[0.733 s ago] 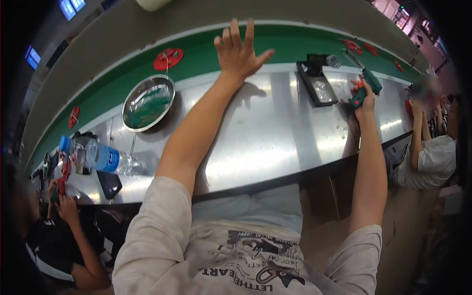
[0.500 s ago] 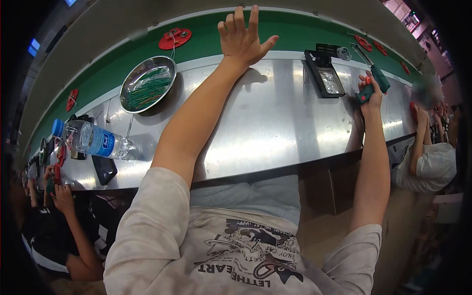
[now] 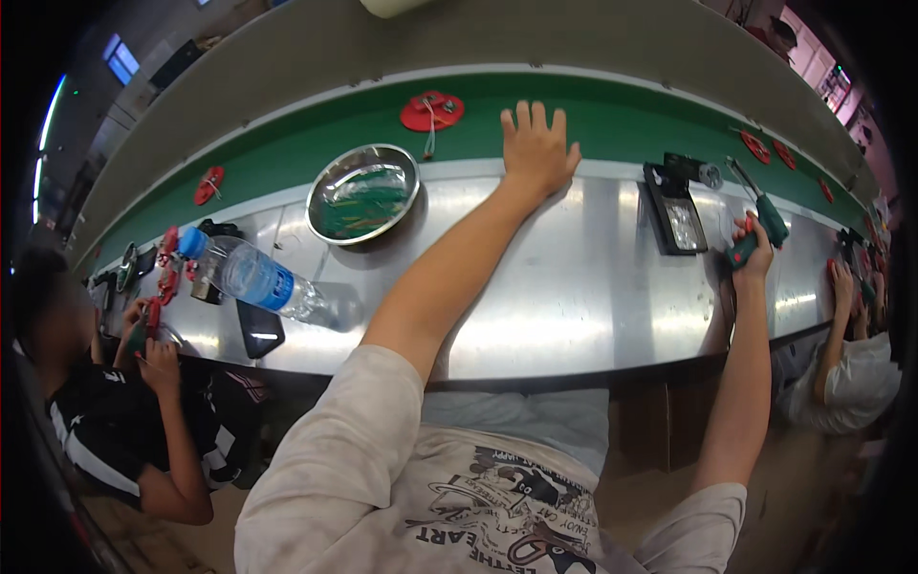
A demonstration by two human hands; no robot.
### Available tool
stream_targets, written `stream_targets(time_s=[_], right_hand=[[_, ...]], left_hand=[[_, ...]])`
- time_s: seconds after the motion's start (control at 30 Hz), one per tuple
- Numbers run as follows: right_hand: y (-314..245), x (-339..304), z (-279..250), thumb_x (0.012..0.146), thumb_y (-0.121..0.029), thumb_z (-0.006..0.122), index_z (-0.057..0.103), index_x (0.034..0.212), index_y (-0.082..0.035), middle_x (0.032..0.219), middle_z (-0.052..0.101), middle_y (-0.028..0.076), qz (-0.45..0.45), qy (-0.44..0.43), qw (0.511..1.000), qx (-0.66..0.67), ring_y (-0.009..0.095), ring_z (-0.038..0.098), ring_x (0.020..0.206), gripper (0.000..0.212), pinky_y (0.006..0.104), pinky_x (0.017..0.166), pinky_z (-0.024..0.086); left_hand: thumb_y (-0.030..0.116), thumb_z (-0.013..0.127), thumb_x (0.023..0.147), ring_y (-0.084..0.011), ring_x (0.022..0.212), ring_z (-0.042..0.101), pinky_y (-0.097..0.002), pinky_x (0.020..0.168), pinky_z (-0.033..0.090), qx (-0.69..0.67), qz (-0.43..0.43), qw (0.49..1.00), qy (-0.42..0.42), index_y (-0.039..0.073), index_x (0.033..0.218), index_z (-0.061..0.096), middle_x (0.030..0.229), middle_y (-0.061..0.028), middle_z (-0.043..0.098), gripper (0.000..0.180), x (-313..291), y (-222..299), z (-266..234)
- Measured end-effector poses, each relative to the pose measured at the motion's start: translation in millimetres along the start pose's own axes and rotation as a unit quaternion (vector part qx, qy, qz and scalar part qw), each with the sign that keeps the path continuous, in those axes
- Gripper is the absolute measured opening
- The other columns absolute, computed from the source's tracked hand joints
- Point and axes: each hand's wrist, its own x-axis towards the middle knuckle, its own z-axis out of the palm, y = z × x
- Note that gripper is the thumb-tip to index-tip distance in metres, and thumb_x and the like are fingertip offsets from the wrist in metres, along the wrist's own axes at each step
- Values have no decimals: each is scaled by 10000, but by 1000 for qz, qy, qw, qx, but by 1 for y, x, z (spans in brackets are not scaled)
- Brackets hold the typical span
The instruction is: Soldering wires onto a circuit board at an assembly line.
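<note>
My left hand point(image 3: 537, 145) reaches far out over the green conveyor belt point(image 3: 612, 134), palm down, fingers stretched and a little apart, holding nothing. I cannot tell whether it touches the belt. Off to the right, my right hand point(image 3: 755, 247) is wrapped round the grip of a green pistol-shaped tool with red parts, which looks like a soldering gun point(image 3: 771, 218); its thin metal end points up and away. Left of it lies a black stand with a metal-lined tray point(image 3: 685, 226). A steel bowl point(image 3: 394, 226) with green wires inside stands left of my left hand.
A clear plastic bottle point(image 3: 251, 273) lies tilted at the left, beside a black phone point(image 3: 260, 330). A red round part point(image 3: 432, 112) with a wire rests on the belt behind the bowl. Co-workers sit on both sides, and the metal table's front edge point(image 3: 574, 375) runs before me.
My view has shifted, so the table and its things sit lower and further right. My left hand's fingers are less spread. The right hand keeps its hold on the soldering gun.
</note>
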Motion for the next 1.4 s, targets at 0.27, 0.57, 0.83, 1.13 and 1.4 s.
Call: stream_targets(time_s=[0.27, 0.57, 0.83, 1.13, 1.4], right_hand=[[-7, -21, 18, 906, -144, 689, 633, 1141, 53, 873, 668, 115, -14, 24, 996, -80, 129, 592, 683, 311, 267, 633, 495], [5, -3, 24, 909, -144, 690, 635, 1162, 47, 871, 674, 107, 7, -13, 996, -85, 130, 592, 681, 322, 268, 635, 502], [5, 3, -9, 940, -135, 651, 635, 1154, 36, 902, 672, 92, 1, 27, 998, -53, 123, 590, 741, 274, 262, 696, 498], [3, 0, -16, 954, -168, 645, 626, 1207, 23, 913, 677, 75, 14, 2, 994, -112, 102, 571, 728, 317, 244, 684, 475], [3, 6, -12, 957, -190, 640, 628, 1187, 24, 930, 687, 83, 7, 9, 986, -165, 106, 583, 710, 314, 253, 656, 474]], left_hand=[[307, 581, 879, -399, 1187, 525, -553, 1047, 319, 101, -198, 965, -137, 50, 1223, 629, 1280, -211, 582, 433, 74, -122, 26], [392, 833, 736, -345, 1105, 680, -427, 925, 543, -99, -277, 882, -369, 50, 1102, 727, 1182, -203, 697, 512, 73, -198, 26], [164, 718, 690, -387, 999, 617, -453, 852, 527, -238, 99, 928, -269, 66, 1128, 689, 1065, -209, 642, 449, -6, -44, -119], [220, 741, 808, -322, 1066, 639, -410, 971, 494, -464, 16, 821, -331, 50, 1221, 658, 1176, -159, 669, 455, -80, -89, -182], [141, 614, 830, -379, 1005, 663, -475, 879, 544, 34, -177, 949, -260, 30, 981, 745, 1022, -208, 685, 228, -99, -179, -154]])
